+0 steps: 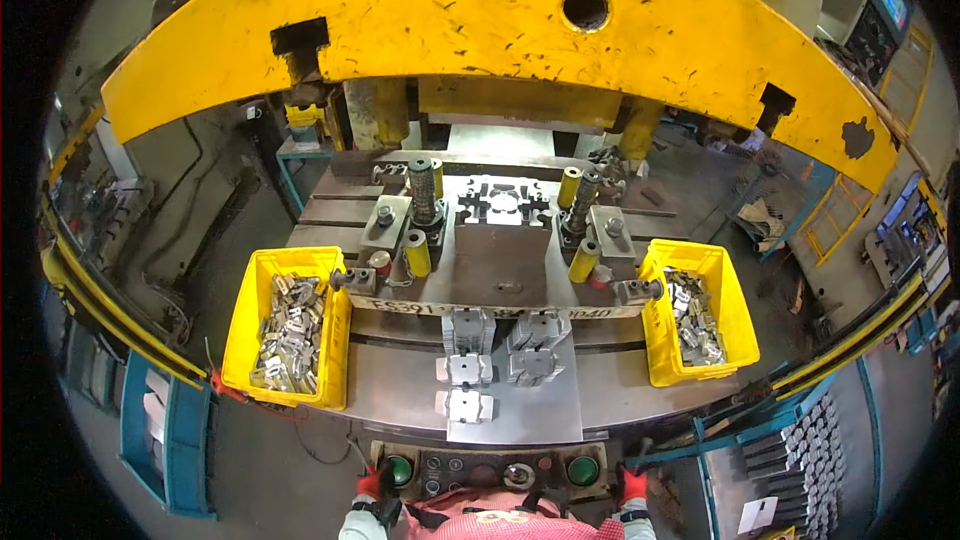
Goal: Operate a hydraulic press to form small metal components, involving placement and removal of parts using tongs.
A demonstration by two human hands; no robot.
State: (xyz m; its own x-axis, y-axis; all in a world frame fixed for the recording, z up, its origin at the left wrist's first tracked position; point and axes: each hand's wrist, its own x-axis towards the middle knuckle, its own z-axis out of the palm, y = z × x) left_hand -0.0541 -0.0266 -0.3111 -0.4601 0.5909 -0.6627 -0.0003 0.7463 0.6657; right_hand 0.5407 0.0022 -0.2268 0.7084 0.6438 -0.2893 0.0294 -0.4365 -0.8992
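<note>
My left hand (374, 484), in a red glove, is at the left end of a control panel (460, 480), beside a green push button (398, 470). At the opposite end my right hand (632, 485), also red-gloved, is next to another green button (582, 471). Both hands are small here and their fingers cannot be made out clearly. Beyond the panel, bent metal parts (466, 406) lie in two rows on a metal sheet (530, 420); those farther back are stacked. Behind them is a press die (503, 260) with a flat cut metal piece (500, 202) on it.
Yellow bins (236, 340) (742, 325) of metal pieces flank the die. Guide posts (422, 190) and yellow cylinders (583, 260) rise from it. A large yellow press beam (450, 20) spans above. Racked parts (810, 450) stand at lower right, a blue cart (165, 440) at lower left.
</note>
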